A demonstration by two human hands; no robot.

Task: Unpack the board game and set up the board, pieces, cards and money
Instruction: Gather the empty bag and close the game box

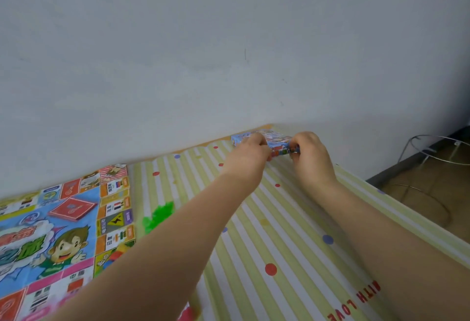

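The game box point(274, 142), small and printed in blue with cartoon art, sits at the far edge of the counter point(292, 231) close to the wall, gripped from both sides. The left hand point(250, 151) curls its fingers point(256, 140) over the box's left end, and the right hand point(309, 150) pinches the right end with bent fingers point(296, 146); both forearms stretch out from the near side. A striped, dotted cloth covers the counter. To the left lies the unfolded game board point(58, 224), with a red card deck point(72, 208) on it. Green plastic pieces point(159, 215) lie just beside the board's right edge.
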